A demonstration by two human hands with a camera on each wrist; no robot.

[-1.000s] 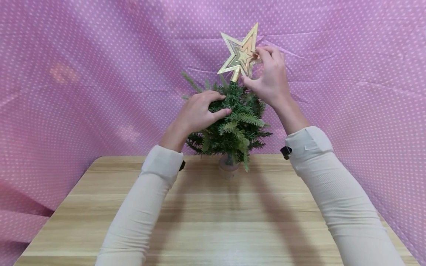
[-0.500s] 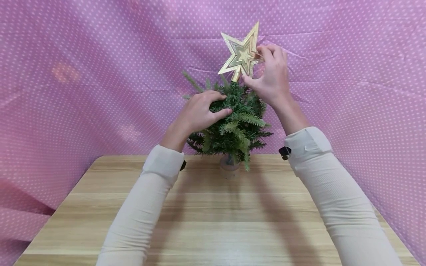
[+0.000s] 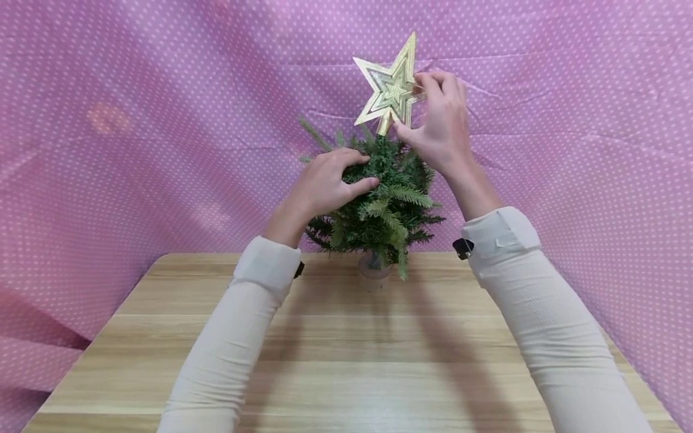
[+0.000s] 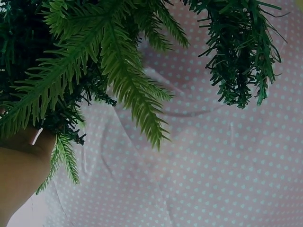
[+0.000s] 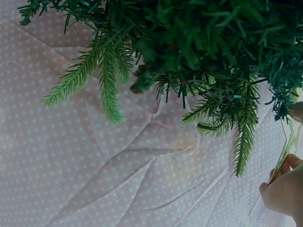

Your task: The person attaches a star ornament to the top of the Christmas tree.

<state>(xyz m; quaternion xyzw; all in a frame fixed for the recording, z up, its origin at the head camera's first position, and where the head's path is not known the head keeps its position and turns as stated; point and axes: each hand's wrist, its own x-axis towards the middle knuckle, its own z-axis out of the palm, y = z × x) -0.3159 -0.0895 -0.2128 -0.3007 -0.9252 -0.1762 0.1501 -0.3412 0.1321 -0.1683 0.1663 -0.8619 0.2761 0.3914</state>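
Observation:
A small artificial Christmas tree (image 3: 397, 207) with green needled branches stands near the back edge of the table on a clear base (image 3: 373, 270). My left hand (image 3: 327, 180) grips the tree's upper branches from the left, thumb in front; the far fingertips sink into the needles. At the tip sits a gold star tree topper (image 3: 395, 92), leaning a little to the right, its tube against the top of the tree. My right hand (image 3: 444, 123) holds the star by its right side. In the right wrist view, thumb and fingers pinch the star's gold edge (image 5: 282, 158).
The wooden table (image 3: 346, 343) spreads out in front of the tree, with shadows of both arms on it. A pink dotted cloth (image 3: 189, 108) hangs behind and along both sides. Each white sleeve has a small black device (image 3: 463, 248) at the cuff.
The star has turned and tilted slightly to the left in my right hand, its left point now a little lower. Both hands stay almost where they were.

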